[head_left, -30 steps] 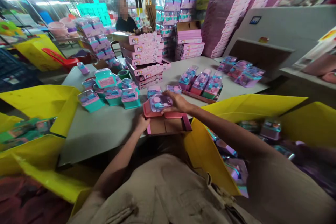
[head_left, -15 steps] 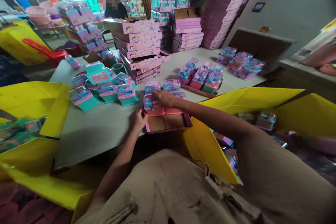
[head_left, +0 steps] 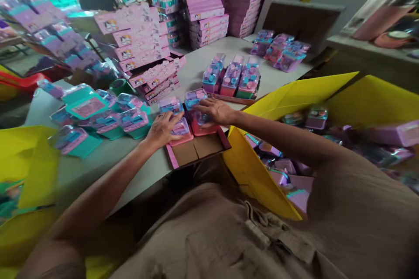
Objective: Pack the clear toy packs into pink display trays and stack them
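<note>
Table (head_left: 108,161) carried a pink tray (head_left: 196,150) at its near edge, w/ small toy packs (head_left: 183,126) in the tray's far half. Left hand (head_left: 160,130) and right hand (head_left: 214,111) lay flat on packs, fingers spread, not gripping. Packs prob. light, stiff, slick plastic; best held by the sides.

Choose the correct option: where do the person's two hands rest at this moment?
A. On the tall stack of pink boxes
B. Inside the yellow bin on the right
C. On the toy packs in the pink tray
C: the left hand and right hand both lie flat on toy packs standing in the pink tray on the table.
</note>
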{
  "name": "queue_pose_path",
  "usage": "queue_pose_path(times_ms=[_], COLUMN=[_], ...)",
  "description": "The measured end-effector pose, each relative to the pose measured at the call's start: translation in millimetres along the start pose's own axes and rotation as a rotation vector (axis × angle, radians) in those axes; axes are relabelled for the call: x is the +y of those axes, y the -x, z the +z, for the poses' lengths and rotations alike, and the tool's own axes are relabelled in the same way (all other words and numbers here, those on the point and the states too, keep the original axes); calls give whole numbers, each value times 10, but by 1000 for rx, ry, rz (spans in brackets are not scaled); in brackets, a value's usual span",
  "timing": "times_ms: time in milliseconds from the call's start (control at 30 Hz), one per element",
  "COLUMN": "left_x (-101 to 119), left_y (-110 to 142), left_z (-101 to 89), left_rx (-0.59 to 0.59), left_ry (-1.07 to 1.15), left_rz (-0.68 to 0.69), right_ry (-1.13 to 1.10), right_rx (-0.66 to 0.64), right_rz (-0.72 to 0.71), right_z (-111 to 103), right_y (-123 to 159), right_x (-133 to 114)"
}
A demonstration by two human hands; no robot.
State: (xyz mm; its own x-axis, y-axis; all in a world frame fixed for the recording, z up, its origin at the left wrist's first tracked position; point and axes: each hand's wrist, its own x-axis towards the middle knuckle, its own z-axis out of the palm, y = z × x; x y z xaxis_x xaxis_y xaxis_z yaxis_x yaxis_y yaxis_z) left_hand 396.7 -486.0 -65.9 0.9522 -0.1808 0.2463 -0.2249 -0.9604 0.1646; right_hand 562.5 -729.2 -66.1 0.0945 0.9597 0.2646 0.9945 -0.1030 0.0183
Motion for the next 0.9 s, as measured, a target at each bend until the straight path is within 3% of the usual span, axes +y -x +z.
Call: queue_pose_path(times_ms=[200, 333, 400, 500, 567, 633, 700, 767, 900], left_x=[108, 197, 81, -287, -540, -710, -774, -763, -710], left_y=[-84, -14, 116, 394, 560, 662, 709, 741, 794], left_z=[101, -1, -131, -374, -518, -605, -630, -614, -565], left_rx=[-30, -17, 142, 416, 340, 119, -23, -51, -51], left_ry=[-23, 24, 72, 11, -129, -272, -354, -378, -323], left_rz=[-30, -69, -101, -304, -445, -520, -557, -566, -461], right_ry=[35, -14, -73, -154, -199, -201, -167, -156, -312], right_rx=[-71, -42, 78, 334, 408, 396, 363, 349, 360], right_rz=[-36, -8, -10, 14, -1, -68, -146, -194, -212], right_z=[58, 1, -63, -175, -264, -344, -387, -379, -268], right_y=[-216, -175, -100, -49, -98, -204, -323, -416, -540], right_x=[-81, -169, -182, -235, -370, -576, -787, -946, -1078])
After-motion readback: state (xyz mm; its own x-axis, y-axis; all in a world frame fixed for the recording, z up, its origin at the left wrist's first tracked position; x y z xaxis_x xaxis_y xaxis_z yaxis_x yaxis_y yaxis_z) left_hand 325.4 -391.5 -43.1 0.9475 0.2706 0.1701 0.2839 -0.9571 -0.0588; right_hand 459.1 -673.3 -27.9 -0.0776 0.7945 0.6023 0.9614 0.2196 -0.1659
